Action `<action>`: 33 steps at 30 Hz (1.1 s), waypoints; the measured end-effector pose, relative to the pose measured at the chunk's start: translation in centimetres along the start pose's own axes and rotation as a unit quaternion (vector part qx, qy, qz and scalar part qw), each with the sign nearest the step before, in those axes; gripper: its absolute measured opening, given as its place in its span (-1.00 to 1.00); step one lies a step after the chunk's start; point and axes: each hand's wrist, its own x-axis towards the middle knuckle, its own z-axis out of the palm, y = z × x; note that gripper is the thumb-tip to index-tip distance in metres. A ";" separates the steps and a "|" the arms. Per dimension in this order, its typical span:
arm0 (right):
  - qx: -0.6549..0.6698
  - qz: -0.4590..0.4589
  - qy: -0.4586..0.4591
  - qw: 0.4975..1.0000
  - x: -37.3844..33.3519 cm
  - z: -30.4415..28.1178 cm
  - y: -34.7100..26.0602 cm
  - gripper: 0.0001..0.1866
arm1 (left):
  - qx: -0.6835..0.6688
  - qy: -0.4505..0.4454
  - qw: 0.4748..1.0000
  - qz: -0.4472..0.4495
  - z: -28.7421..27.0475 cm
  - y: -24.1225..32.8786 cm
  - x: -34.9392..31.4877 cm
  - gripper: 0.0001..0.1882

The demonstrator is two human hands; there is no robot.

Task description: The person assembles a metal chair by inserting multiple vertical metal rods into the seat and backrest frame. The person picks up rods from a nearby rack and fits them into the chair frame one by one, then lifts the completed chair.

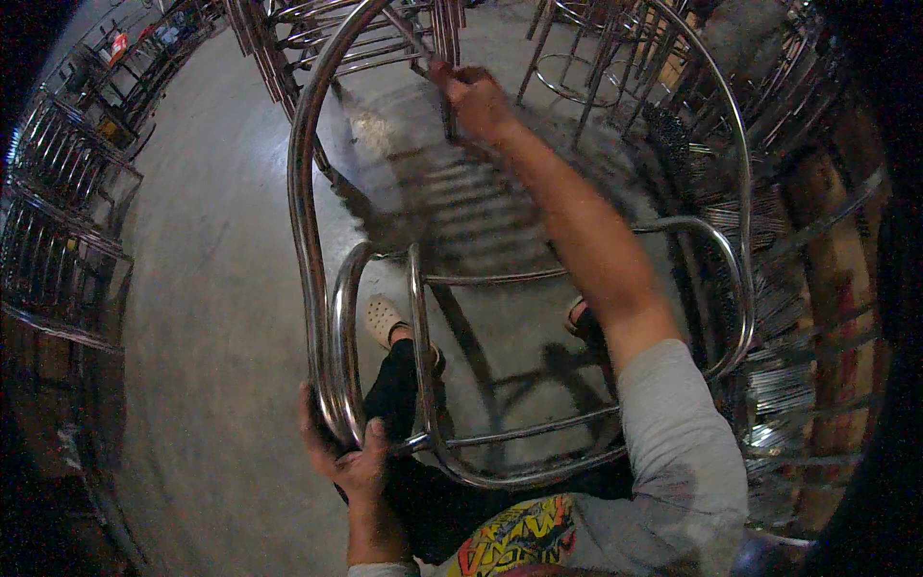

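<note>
In front of me stands a bent, shiny metal chair frame (306, 192), with a tall rounded loop and lower curved tubes. My left hand (354, 466) is wrapped around its paired tubes at the near left bend. Stretched far forward through the loop, my right hand (476, 104) is closed in a fist. A thin metal bar (408, 35) runs into that fist from the upper left. Whether the bar belongs to the frame, I cannot tell. The right fingers are partly hidden behind the hand.
Stacked metal frames (356, 38) stand ahead, beside tall stool frames (586, 72). Along the left edge are more metal racks (67, 231). Bundles of metal rods (779, 385) lie at the right. My feet, one in a beige clog (383, 317), are on the concrete floor (212, 365).
</note>
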 end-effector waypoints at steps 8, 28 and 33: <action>0.192 0.176 -0.143 0.955 0.6 1.1 -1.0 -0.33 | -0.010 0.010 1.000 -0.017 0.0 0.1 0.2 -0.12; 0.334 0.295 0.082 0.891 -1.6 9.1 -4.9 -0.39 | -0.001 0.001 1.000 -0.018 0.1 1.3 1.2 -0.17; 0.257 0.162 0.095 0.948 -2.1 6.4 -3.3 -0.43 | -0.010 -0.005 1.000 -0.017 0.6 0.8 0.3 -0.21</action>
